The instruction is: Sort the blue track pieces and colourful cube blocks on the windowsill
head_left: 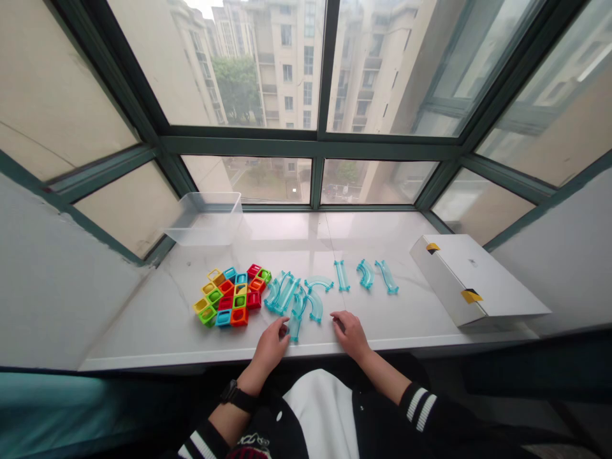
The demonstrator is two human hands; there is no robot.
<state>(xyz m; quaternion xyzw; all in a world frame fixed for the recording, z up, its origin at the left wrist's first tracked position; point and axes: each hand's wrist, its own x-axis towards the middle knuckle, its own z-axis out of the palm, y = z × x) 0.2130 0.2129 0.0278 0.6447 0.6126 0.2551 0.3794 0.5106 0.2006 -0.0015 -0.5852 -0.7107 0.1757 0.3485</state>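
Observation:
My left hand [273, 344] rests on the white ledge with its fingers loosely bent and the thumb apart from them. Its fingertips lie right beside a straight translucent blue track piece [295, 326]; whether they touch it I cannot tell. My right hand [351, 333] is loosely curled on the ledge, thumb and forefinger apart, with nothing visible in it. Between and beyond the hands are a curved blue track piece [315, 306], a wider arc piece [319, 282] and a heap of blue track pieces [283, 293]. To the heap's left sit several coloured hollow blocks [225, 303].
Farther right lie a straight track piece [342, 276], a curved one [366, 274] and a wavy one [387, 278]. A clear plastic bin [205, 220] stands at the back left. At the right is a white box [478, 274] with yellow-black tabs. Windows [315, 146] border the ledge.

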